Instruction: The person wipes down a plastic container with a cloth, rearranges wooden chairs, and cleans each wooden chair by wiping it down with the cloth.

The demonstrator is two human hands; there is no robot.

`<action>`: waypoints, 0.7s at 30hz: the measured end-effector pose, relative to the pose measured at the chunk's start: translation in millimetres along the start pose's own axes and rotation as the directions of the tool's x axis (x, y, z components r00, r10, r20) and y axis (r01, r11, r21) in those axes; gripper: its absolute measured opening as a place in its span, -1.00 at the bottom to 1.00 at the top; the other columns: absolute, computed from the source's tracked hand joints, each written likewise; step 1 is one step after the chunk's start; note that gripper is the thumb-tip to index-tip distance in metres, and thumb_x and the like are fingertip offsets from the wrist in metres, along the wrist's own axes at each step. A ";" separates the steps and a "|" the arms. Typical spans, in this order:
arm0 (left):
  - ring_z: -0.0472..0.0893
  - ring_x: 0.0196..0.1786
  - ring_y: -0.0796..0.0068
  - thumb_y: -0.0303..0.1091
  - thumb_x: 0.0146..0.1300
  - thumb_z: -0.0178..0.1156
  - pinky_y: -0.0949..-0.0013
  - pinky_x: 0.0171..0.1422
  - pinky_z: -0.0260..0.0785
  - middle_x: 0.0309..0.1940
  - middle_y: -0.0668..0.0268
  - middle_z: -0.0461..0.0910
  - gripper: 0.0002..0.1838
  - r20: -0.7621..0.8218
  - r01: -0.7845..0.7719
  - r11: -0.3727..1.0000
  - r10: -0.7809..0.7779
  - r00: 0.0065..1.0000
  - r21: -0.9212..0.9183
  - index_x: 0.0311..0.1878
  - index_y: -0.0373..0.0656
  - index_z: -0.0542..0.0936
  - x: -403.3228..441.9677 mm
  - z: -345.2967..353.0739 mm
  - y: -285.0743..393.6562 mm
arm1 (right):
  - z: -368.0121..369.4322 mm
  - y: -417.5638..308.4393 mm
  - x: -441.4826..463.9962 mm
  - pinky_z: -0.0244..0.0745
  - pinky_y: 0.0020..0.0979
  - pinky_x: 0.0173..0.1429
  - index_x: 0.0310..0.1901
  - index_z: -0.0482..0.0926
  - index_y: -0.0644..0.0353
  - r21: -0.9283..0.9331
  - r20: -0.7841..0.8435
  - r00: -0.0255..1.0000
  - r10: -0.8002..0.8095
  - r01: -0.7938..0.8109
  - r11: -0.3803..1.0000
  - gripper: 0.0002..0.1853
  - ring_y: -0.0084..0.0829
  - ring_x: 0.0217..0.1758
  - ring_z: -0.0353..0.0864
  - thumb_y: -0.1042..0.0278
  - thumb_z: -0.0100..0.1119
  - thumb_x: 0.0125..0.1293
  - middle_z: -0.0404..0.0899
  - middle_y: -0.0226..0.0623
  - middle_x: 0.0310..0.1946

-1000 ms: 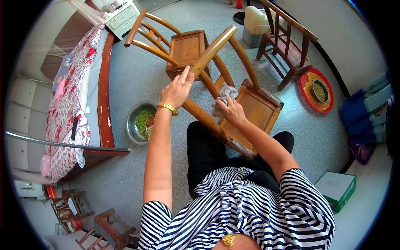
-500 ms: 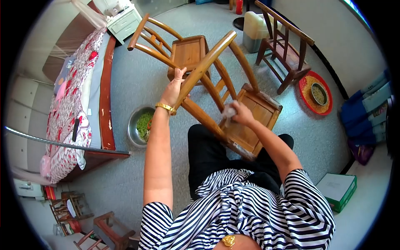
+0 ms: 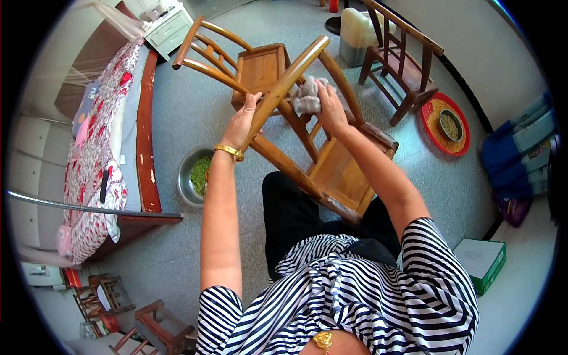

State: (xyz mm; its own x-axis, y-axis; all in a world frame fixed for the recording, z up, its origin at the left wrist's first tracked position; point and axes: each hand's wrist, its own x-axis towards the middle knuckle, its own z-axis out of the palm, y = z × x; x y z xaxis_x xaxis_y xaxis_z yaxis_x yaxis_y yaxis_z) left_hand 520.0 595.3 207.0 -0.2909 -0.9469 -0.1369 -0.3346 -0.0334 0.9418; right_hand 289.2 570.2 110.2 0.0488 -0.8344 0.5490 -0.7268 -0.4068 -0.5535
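Observation:
A wooden chair [image 3: 340, 174] stands tilted between my legs, its seat close to my lap and its back reaching away from me. My left hand [image 3: 240, 125] grips the left end of its top rail, thumb lying along the wood. In my right hand [image 3: 331, 111] is a bunched grey cloth [image 3: 307, 96], held at the upper part of the chair back, near the slats. Just beyond the rail is a second wooden chair [image 3: 258, 70] of the same light brown.
A metal bowl [image 3: 188, 178] of green vegetables sits on the floor at left, near the bed [image 3: 148, 130]. At right are a darker chair [image 3: 408, 71], a plastic container [image 3: 355, 36], a red tray [image 3: 431, 131] and a green-sided box [image 3: 482, 263].
My right hand has moved with the cloth from low by the seat up to the upper chair back. My left hand has stayed at the rail's end, its fingers now wrapped round it.

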 end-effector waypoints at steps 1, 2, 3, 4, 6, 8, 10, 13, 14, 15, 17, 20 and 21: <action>0.44 -0.28 0.58 0.48 0.10 -0.43 0.54 -0.21 0.37 -0.05 0.14 0.42 -0.06 0.004 -0.016 0.999 0.016 1.000 0.044 0.30 -0.14 0.17 1.0 0.9 -0.2 | 4.1 6.3 -10.7 0.26 -0.21 0.14 0.18 0.17 0.23 0.002 0.003 1.000 0.004 -0.004 1.000 -0.31 0.08 0.08 0.28 0.62 0.11 -0.09 0.27 0.05 0.02; 0.44 -0.30 0.59 0.47 0.11 -0.43 0.55 -0.23 0.37 -0.07 0.16 0.43 -0.07 0.008 -0.031 0.996 0.030 1.000 0.089 0.29 -0.15 0.18 1.3 1.5 -0.3 | 11.1 16.0 -22.6 0.27 -0.20 0.12 0.17 0.18 0.23 0.017 -0.020 0.999 0.031 -0.030 0.999 -0.31 0.08 0.07 0.29 0.62 0.11 -0.09 0.28 0.04 0.01; 0.44 -0.30 0.59 0.47 0.11 -0.43 0.55 -0.23 0.37 -0.07 0.16 0.43 -0.07 0.010 -0.026 0.995 0.025 1.000 0.093 0.29 -0.15 0.18 0.6 1.5 0.8 | 17.8 25.7 -32.9 0.27 -0.19 0.10 0.17 0.18 0.23 0.033 -0.044 0.997 0.059 -0.057 0.998 -0.32 0.07 0.06 0.29 0.63 0.11 -0.09 0.28 0.04 -0.01; 0.47 -0.29 0.53 0.49 0.08 -0.42 0.52 -0.24 0.38 -0.02 0.16 0.43 -0.04 -0.005 -0.013 0.991 0.014 1.000 0.134 0.28 -0.16 0.20 -0.2 1.1 2.6 | 25.7 39.4 -43.5 0.29 -0.19 0.10 0.16 0.18 0.24 0.040 -0.013 0.996 0.090 -0.089 0.995 -0.32 0.06 0.07 0.29 0.61 0.13 -0.10 0.28 0.03 0.00; 0.50 -0.29 0.48 0.52 0.05 -0.42 0.49 -0.25 0.38 0.03 0.17 0.44 -0.02 -0.015 0.000 0.984 0.002 1.000 0.180 0.28 -0.16 0.22 1.2 1.7 2.3 | 37.5 67.1 -68.5 0.25 -0.17 0.13 0.18 0.16 0.22 0.030 0.091 0.983 0.161 -0.165 0.986 -0.27 0.06 0.09 0.26 0.61 0.17 -0.14 0.28 0.03 0.00; 0.52 -0.23 0.41 0.52 0.05 -0.42 0.46 -0.23 0.40 0.10 0.12 0.39 -0.02 -0.035 -0.003 0.980 0.011 0.999 0.197 0.28 -0.14 0.21 3.9 2.2 -1.8 | 41.5 81.7 -88.6 0.20 -0.14 0.16 0.18 0.17 0.18 -0.054 0.241 0.923 0.299 -0.295 0.954 -0.29 0.12 0.11 0.21 0.57 0.17 -0.11 0.25 0.04 0.04; 0.53 -0.20 0.39 0.51 0.06 -0.41 0.46 -0.22 0.41 0.11 0.11 0.38 -0.03 -0.036 0.008 0.977 0.000 0.999 0.214 0.28 -0.13 0.21 4.6 1.5 -1.7 | 51.6 98.9 -113.1 0.23 -0.11 0.14 0.16 0.19 0.18 -0.208 0.246 0.921 0.304 -0.256 0.944 -0.35 0.13 0.10 0.22 0.54 0.12 -0.06 0.22 0.03 0.07; 0.53 -0.19 0.35 0.51 0.06 -0.40 0.45 -0.21 0.41 0.13 0.09 0.36 -0.04 -0.036 0.029 0.974 -0.021 0.999 0.223 0.28 -0.12 0.21 4.1 1.3 0.1 | 64.3 106.2 -149.1 0.36 -0.10 0.02 0.08 0.29 0.20 -0.462 0.256 0.925 0.280 -0.137 0.876 -0.54 0.13 0.08 0.26 0.47 -0.03 0.07 0.15 0.00 0.16; 0.54 -0.20 0.35 0.51 0.06 -0.39 0.44 -0.20 0.41 0.13 0.08 0.36 -0.04 -0.035 0.035 0.976 -0.028 0.999 0.214 0.28 -0.12 0.20 3.9 1.3 0.4 | 55.9 84.1 -144.8 0.41 -0.15 -0.03 0.00 0.36 0.19 -0.541 0.342 0.869 0.358 -0.129 0.831 -0.64 0.03 0.05 0.30 0.42 -0.06 0.12 0.21 -0.08 0.08; 0.54 -0.20 0.35 0.51 0.06 -0.39 0.44 -0.20 0.41 0.13 0.08 0.36 -0.04 -0.036 0.043 0.976 -0.037 0.999 0.212 0.28 -0.12 0.20 4.1 2.0 0.2 | 53.4 68.5 -141.6 0.45 -0.21 -0.09 -0.07 0.44 0.18 -0.615 0.416 0.798 0.437 -0.107 0.781 -0.71 -0.08 0.03 0.34 0.36 -0.09 0.16 0.28 -0.17 -0.01; 0.54 -0.27 0.37 0.52 0.05 -0.38 0.43 -0.21 0.40 0.09 0.08 0.39 -0.04 -0.079 -0.021 0.969 0.041 0.996 0.247 0.28 -0.12 0.21 4.1 4.8 0.6 | 59.5 56.0 -148.4 0.45 -0.26 -0.12 -0.18 0.50 0.19 -0.591 0.472 0.762 0.443 -0.100 0.801 -0.76 -0.16 -0.01 0.35 0.34 -0.06 0.15 0.28 -0.20 -0.05; 0.53 -0.34 0.41 0.53 0.04 -0.37 0.42 -0.22 0.39 0.02 0.08 0.45 -0.03 -0.069 0.014 0.966 0.004 0.998 0.260 0.28 -0.12 0.21 4.1 3.8 2.3 | 59.6 37.1 -168.3 0.47 -0.25 -0.15 -0.16 0.46 0.15 -0.508 0.553 0.741 0.381 -0.063 0.859 -0.74 -0.12 -0.02 0.35 0.39 0.01 0.06 0.31 -0.22 -0.10; 0.53 -0.35 0.43 0.53 0.03 -0.37 0.43 -0.22 0.39 0.00 0.08 0.46 -0.02 -0.061 0.012 0.963 0.005 0.998 0.270 0.28 -0.12 0.21 4.6 3.9 2.5 | 57.3 35.9 -172.1 0.47 -0.25 -0.15 -0.16 0.46 0.15 -0.509 0.558 0.737 0.382 -0.060 0.859 -0.74 -0.12 -0.02 0.35 0.39 0.01 0.06 0.31 -0.22 -0.10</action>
State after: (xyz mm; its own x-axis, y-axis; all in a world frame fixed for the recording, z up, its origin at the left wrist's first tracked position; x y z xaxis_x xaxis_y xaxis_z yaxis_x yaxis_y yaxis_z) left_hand 514.3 592.2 207.5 -0.2372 -0.9648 -0.1134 -0.5680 0.0430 0.8219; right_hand 294.0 677.9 -40.0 0.1402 -0.9777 -0.1566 -0.9757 -0.1095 -0.1898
